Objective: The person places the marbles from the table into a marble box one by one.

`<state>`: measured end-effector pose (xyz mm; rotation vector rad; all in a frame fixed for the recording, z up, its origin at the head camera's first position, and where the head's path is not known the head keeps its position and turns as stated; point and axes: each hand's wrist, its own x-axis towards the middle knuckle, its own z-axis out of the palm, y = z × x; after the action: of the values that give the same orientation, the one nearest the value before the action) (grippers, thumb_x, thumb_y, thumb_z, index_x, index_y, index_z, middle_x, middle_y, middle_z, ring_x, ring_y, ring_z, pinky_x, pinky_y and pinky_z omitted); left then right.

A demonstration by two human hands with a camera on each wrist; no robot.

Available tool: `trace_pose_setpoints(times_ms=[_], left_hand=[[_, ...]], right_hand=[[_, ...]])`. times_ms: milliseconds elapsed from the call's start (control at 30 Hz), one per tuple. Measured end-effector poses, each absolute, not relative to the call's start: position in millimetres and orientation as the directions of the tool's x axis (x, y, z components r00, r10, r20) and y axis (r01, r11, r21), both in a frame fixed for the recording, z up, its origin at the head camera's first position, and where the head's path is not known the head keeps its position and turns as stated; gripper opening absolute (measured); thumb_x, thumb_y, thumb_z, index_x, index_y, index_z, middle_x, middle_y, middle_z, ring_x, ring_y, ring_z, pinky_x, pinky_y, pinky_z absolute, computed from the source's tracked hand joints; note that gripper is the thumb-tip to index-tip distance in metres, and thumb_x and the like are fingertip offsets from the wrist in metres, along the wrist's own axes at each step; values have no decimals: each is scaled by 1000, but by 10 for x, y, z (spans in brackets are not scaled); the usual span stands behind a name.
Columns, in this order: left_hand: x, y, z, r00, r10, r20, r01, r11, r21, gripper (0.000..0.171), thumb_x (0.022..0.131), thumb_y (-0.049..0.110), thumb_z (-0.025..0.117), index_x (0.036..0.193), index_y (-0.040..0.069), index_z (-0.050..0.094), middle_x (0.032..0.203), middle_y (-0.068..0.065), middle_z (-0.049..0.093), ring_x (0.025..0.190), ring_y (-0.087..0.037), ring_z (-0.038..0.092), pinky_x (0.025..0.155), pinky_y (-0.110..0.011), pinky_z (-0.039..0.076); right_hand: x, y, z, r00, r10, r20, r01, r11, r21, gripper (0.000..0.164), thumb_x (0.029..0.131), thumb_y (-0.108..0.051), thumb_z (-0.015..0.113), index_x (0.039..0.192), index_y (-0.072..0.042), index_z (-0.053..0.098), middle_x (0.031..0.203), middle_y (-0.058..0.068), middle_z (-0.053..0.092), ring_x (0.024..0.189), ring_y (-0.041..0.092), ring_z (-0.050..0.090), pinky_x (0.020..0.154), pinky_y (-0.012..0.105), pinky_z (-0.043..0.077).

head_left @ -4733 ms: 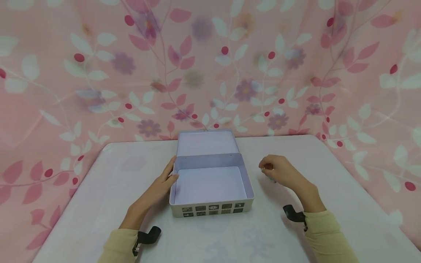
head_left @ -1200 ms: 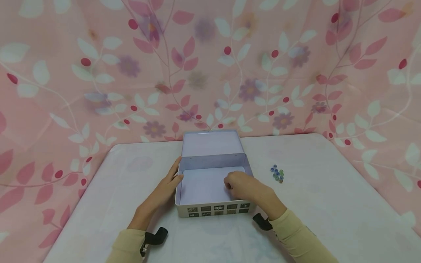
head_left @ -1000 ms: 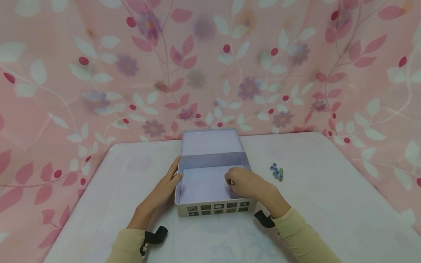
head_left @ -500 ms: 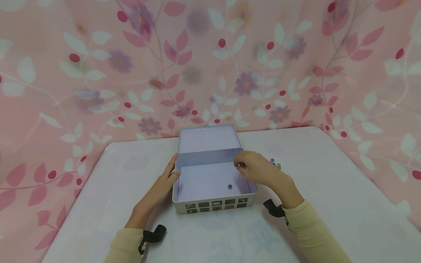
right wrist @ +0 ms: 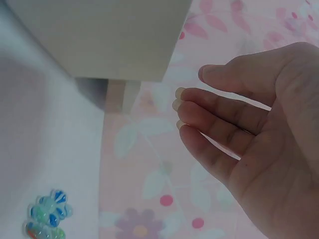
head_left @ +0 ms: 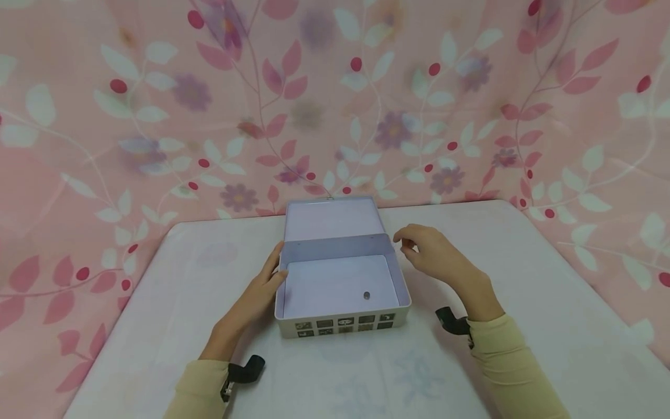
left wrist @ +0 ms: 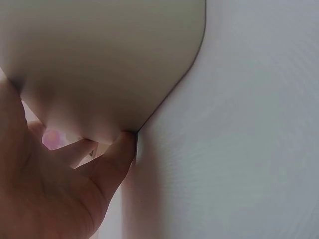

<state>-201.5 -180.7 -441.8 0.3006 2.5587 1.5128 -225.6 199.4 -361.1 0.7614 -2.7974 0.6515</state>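
Note:
A rectangular tin box (head_left: 335, 285) stands on the table, its hinged lid (head_left: 335, 220) laid back. One small dark-looking marble (head_left: 366, 295) lies on the box floor, right of the middle. My left hand (head_left: 256, 299) holds the box's left wall, thumb over the rim and fingers along the outside; fingertips (left wrist: 122, 144) touch the wall in the left wrist view. My right hand (head_left: 434, 253) hovers beside the box's back right corner, fingers loosely bent and holding nothing. Below it, in the right wrist view, sits a cluster of blue and green glass marbles (right wrist: 47, 214), hidden in the head view.
A white cloth covers the table (head_left: 209, 273). Behind it hangs a pink floral curtain (head_left: 335, 105), close to the lid's far edge. A small black wrist camera (head_left: 246, 369) sits on each forearm.
My right hand has let go of a marble inside the box, then risen and moved right, out over the table. The left hand has stayed on the box's left wall.

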Motion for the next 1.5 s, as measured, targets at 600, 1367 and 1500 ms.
trace_pose_setpoints(times_ms=[600, 1367, 1500], left_hand=[[-2011, -1806, -4405, -964, 265, -15, 114, 465, 878, 61, 107, 36, 36, 152, 56, 0, 169, 2, 6, 156, -33, 9, 119, -66, 16], [-2000, -1794, -4394, -965, 263, -11, 115, 460, 880, 60, 108, 38, 37, 152, 56, 2, 169, 3, 6, 156, -32, 8, 119, -67, 14], [-1978, -1794, -4348, -965, 262, -30, 96, 455, 885, 61, 108, 35, 37, 154, 53, 1, 169, 0, 5, 156, -33, 7, 119, -67, 14]], right_hand=[[-2402, 2409, -3814, -900, -384, 209, -437, 801, -409, 27, 90, 1, 58, 115, -2, 68, 104, 14, 70, 94, 27, 65, 86, 49, 52], [-2457, 2810, -3924, -947, -311, 76, -315, 860, -403, 31, 88, 5, 57, 115, 2, 70, 110, 21, 70, 98, 35, 62, 86, 53, 52], [-2466, 2826, -3955, -951, -305, 57, -300, 862, -409, 28, 88, 5, 55, 111, 2, 72, 105, 20, 70, 95, 33, 62, 84, 52, 52]])
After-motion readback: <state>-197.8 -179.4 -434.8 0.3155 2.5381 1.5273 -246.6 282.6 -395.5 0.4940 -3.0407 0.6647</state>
